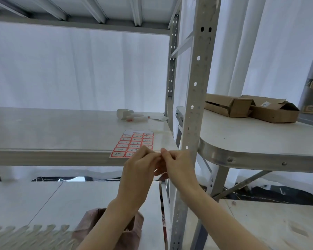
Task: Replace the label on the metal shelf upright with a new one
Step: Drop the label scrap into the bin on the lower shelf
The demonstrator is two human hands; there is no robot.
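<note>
A sheet of red-bordered labels point(134, 143) lies at the front right corner of the shelf board point(52, 134), just left of the grey perforated metal upright point(195, 87). My left hand point(139, 170) and my right hand point(179, 168) meet fingertip to fingertip over the sheet's near edge, pinching something small that I cannot make out. No label shows on the visible face of the upright.
White tubes with red caps and a small white cup point(128, 115) lie at the back of the shelf. Two open cardboard boxes point(251, 108) sit on the rounded table point(260, 141) to the right. A pinkish bag point(116, 230) stands below on the floor.
</note>
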